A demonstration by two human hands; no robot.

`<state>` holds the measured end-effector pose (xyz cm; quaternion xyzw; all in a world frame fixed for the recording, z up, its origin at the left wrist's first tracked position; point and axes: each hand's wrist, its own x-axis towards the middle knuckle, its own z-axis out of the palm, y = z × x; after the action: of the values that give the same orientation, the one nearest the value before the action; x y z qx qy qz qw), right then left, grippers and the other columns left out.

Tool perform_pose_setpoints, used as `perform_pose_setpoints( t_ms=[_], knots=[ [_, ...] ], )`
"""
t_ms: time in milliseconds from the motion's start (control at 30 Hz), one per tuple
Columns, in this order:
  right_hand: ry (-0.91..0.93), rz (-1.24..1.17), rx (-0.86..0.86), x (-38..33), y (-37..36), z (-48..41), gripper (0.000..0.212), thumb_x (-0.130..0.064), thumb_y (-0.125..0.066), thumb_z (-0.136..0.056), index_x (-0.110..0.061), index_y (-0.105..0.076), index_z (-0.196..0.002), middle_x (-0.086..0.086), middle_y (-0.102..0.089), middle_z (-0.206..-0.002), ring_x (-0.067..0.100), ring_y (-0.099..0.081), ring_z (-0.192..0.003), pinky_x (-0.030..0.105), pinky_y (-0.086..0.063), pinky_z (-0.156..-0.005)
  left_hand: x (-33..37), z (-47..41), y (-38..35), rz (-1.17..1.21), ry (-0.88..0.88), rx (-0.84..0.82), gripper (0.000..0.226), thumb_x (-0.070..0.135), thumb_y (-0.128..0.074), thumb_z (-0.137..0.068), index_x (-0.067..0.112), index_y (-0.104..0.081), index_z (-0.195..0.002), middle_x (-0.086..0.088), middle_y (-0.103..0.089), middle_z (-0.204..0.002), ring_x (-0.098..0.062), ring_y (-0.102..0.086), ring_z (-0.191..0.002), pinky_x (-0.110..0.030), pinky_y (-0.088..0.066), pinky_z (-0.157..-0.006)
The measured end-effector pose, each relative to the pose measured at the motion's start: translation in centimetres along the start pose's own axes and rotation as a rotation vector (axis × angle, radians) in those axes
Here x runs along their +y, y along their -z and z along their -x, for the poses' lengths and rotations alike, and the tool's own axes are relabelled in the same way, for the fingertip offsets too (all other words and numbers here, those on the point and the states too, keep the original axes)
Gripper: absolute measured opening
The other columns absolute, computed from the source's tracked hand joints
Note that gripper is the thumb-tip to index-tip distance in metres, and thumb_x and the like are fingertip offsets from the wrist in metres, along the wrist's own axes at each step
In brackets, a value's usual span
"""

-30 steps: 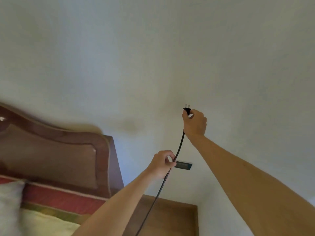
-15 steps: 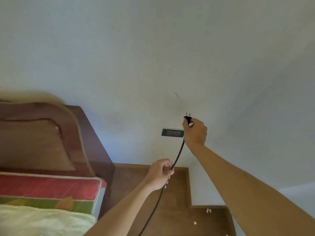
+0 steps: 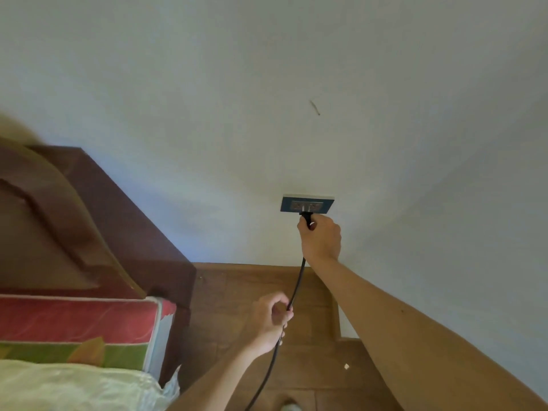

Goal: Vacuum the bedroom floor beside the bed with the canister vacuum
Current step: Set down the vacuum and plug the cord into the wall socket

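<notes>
Fingers of right hand (image 3: 321, 240) pinch plug (image 3: 306, 217) at socket (image 3: 307, 204) (insertion unclear); left hand (image 3: 270, 321) grips cord (image 3: 296, 287).

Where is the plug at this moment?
Head view, right of centre: the plug sits at the wall outlet, pinched by the right hand; the left hand holds the cord lower down.
</notes>
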<state>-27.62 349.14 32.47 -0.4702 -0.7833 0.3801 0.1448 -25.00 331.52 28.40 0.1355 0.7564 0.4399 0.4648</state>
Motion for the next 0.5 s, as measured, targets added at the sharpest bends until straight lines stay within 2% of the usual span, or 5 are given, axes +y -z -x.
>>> perform_pose_setpoints(
  t_ms=[200,333,500],
  knots=[
    [-0.002,0.014,0.004,0.8,-2.3,-1.4,0.024,-0.029,-0.059,-0.098,-0.009,-0.072,-0.096,0.005,-0.071,-0.085,0.012,-0.057,-0.063,0.017,-0.035,-0.05,-1.0,-1.9,-0.1,0.053,0.022,0.015,0.016,0.013,-0.06,-0.096,0.017,-0.063,-0.08,-0.003,-0.059,-0.068,-0.017,-0.056,-0.054,-0.04,-0.054,-0.054],
    [-0.008,0.039,0.008,1.0,-2.9,-2.2,0.024,-0.029,-0.059,-0.098,-0.009,-0.072,-0.092,0.005,-0.069,-0.082,0.015,-0.057,-0.064,0.018,-0.034,-0.049,-1.2,-2.9,-0.1,0.074,0.023,0.015,0.014,0.012,-0.061,-0.095,0.013,-0.062,-0.081,-0.004,-0.058,-0.068,-0.019,-0.056,-0.055,-0.041,-0.055,-0.056],
    [-0.011,0.05,0.014,1.2,-3.4,-2.6,0.025,-0.028,-0.059,-0.098,-0.008,-0.07,-0.087,0.007,-0.069,-0.079,0.018,-0.059,-0.063,0.021,-0.038,-0.053,-1.5,-3.4,0.0,0.102,0.031,0.013,0.023,0.009,-0.061,-0.095,0.019,-0.062,-0.074,-0.003,-0.058,-0.065,-0.019,-0.055,-0.052,-0.038,-0.052,-0.052]
  ],
)
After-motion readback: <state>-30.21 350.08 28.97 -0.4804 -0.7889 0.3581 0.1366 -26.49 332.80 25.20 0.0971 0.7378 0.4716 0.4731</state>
